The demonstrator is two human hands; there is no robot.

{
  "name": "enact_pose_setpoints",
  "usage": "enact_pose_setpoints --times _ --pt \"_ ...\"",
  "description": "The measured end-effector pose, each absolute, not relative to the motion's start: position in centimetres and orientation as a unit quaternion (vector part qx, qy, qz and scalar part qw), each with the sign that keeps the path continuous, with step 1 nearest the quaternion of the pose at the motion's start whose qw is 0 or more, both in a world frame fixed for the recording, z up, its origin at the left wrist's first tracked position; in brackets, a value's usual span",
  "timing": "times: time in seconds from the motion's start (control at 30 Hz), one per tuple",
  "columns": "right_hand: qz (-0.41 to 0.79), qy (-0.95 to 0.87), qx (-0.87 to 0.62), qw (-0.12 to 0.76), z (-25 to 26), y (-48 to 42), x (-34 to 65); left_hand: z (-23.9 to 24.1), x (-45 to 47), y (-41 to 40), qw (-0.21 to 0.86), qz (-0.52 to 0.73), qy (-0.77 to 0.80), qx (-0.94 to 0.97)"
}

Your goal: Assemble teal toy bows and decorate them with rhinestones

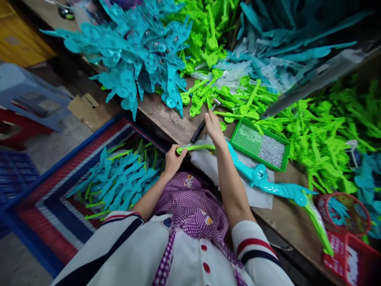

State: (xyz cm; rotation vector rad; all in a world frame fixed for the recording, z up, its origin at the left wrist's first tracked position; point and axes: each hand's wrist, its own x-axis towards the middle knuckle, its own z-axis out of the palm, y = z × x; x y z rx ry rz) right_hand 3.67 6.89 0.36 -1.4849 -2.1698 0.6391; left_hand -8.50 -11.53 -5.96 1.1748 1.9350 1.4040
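Perhaps steadying slim lime-green plastic strip (200,147), pinched in left hand (174,159) near black-handled metal hammer (197,132). Cannot tell right hand's (214,127) grip.

1. Slim, bright green strip (199,147): I pinch its near end in my left hand (175,161); it runs rightward, roughly level, and passes behind my right forearm.
2. Glossy blue piece (268,184): long and curvy, it lies beyond that forearm, slanting away to the right of both my hands.
3. Another green strip (318,224): it angles off the blue piece's far end, farthest from my hands.
4. Hammer (199,132): black-handled, metal-headed, lying aslant at my right hand's (213,126) fingers, its grip toward my left.
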Motion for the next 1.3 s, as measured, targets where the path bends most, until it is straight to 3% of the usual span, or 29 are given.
enact_pose_setpoints --times 0.13,0.27,0.53,0.73,0.93,1.1,1.3 --pt "0.204 -0.800 -0.493 0.274 4.3 -2.0 12.2 -3.5 -10.1 -13.0 0.140 0.453 0.709 0.522" --pt "0.105 -0.812 -0.538 0.201 6.9 -9.6 21.3 1.2 -11.8 -13.6 0.010 0.404 0.740 0.537" --pt "-0.014 -0.794 -0.578 0.186 3.1 -9.3 24.4 8.1 -11.6 -9.9 -0.016 0.392 0.776 0.494" --pt "-0.001 -0.787 -0.585 0.195 2.9 -6.9 24.1 8.6 -11.8 -7.2 0.014 0.418 0.778 0.468" --pt "0.010 -0.782 -0.597 0.181 3.2 -6.7 23.8 9.5 -7.0 -8.5 -0.063 0.497 0.668 0.551" --pt "0.036 -0.764 -0.616 0.188 3.0 -6.7 23.1 5.5 1.1 -7.4 0.066 0.327 0.507 0.795" --pt "-0.003 -0.743 -0.617 0.258 3.0 -10.5 26.6 2.4 3.1 -4.4 0.077 0.193 0.516 0.831"
